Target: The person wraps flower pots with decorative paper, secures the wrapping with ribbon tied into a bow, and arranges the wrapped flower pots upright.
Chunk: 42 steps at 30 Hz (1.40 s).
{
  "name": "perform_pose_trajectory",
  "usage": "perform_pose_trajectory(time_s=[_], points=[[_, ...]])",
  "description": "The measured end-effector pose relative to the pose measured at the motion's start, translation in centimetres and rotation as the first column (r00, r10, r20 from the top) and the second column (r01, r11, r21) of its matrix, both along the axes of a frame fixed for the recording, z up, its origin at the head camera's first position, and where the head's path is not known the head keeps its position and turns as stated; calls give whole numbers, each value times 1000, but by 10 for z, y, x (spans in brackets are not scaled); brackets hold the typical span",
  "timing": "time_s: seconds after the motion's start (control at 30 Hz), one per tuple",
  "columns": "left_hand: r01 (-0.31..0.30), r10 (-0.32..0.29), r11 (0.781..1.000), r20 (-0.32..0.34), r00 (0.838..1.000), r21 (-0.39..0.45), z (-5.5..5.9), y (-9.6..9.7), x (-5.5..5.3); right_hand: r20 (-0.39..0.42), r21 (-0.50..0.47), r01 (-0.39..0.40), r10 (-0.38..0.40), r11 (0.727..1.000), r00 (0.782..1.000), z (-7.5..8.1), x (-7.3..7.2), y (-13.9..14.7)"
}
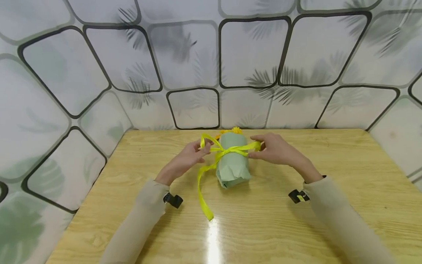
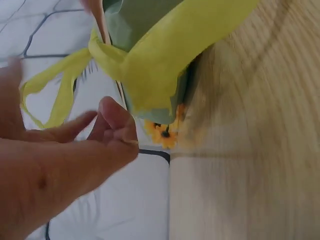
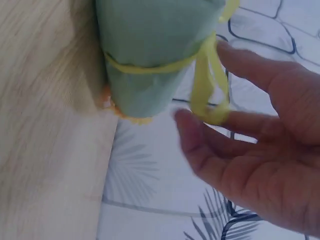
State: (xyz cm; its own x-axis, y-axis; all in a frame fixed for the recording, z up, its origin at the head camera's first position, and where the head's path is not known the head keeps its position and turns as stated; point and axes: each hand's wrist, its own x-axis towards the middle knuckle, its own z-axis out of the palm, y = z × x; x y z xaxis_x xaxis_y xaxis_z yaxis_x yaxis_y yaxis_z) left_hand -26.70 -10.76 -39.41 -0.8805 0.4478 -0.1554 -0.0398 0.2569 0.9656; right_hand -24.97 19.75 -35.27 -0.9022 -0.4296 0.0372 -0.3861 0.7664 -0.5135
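Note:
A small bouquet wrapped in pale green paper (image 1: 233,167) lies on the table, its yellow-orange flowers (image 1: 236,130) at the far end. Around its middle runs a yellow ribbon (image 1: 205,209), tied in a bow with a loop to each side and a long tail trailing left onto the wood. Beside the left loop (image 2: 62,97) is my left hand (image 1: 192,154), fingers loosely bent and apart from the paper. My right hand (image 1: 275,148) is at the right loop (image 3: 205,90), which hangs between its spread thumb and index finger (image 3: 190,130).
The bouquet is near the back of the light wooden table (image 1: 263,227). Behind it and to the left stands a white wall covering (image 1: 194,69) with dark outlines and leaf prints. Each wrist carries a small black camera (image 1: 173,200) below its sleeve.

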Motion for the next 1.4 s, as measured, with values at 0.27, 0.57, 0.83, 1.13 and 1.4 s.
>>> perform_pose_trajectory(time_s=[0.27,0.57,0.83,1.13,1.4], points=[[-94,93,963,15,996,252,1,17,1,252,-420,92,19,903,968,-13,-3,11],[-85,20,915,167,986,395,-1,22,-1,481,-869,332,465,367,744,-34,-10,-10],[-45,45,999,28,999,1,-6,24,-6,558,-829,506,306,237,771,-44,-9,-19],[-71,70,997,-12,997,-32,-8,25,-6,591,-807,566,229,170,774,-52,0,-22],[-85,87,994,36,996,-69,0,2,-2,476,-823,389,128,415,870,-41,11,-17]])
